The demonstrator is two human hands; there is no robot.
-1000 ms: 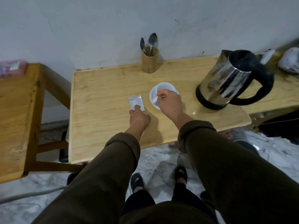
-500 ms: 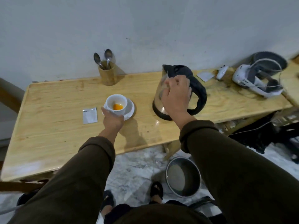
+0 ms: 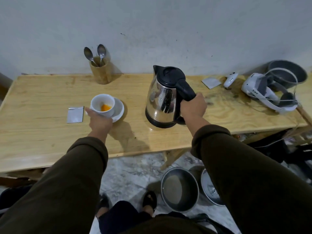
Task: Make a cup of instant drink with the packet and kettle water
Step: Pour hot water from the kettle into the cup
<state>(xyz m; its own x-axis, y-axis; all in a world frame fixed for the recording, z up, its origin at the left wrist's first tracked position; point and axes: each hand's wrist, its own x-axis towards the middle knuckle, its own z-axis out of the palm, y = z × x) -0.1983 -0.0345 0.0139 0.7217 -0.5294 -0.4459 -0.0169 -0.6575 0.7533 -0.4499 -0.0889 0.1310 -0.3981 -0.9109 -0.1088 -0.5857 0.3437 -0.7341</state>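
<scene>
A white cup (image 3: 102, 104) with orange powder in its bottom is tilted over a white saucer (image 3: 118, 108) on the wooden table (image 3: 42, 129). My left hand (image 3: 99, 120) grips the cup from the near side. A silvery packet (image 3: 75, 114) lies flat just left of the cup. The steel kettle (image 3: 163, 97) with a black lid stands upright on the table to the right. My right hand (image 3: 192, 108) is closed around its black handle.
A wooden holder (image 3: 101, 71) with two spoons stands at the back by the wall. A second packet (image 3: 211, 82), a white headset (image 3: 263, 92) and a grey pot (image 3: 287, 73) lie at the far right. Metal bowls (image 3: 179, 189) sit on the floor by my feet.
My right hand moved from the kettle's top down onto its handle. My left hand stays on the cup, which now leans on the saucer. One second ago my left hand held the packet.
</scene>
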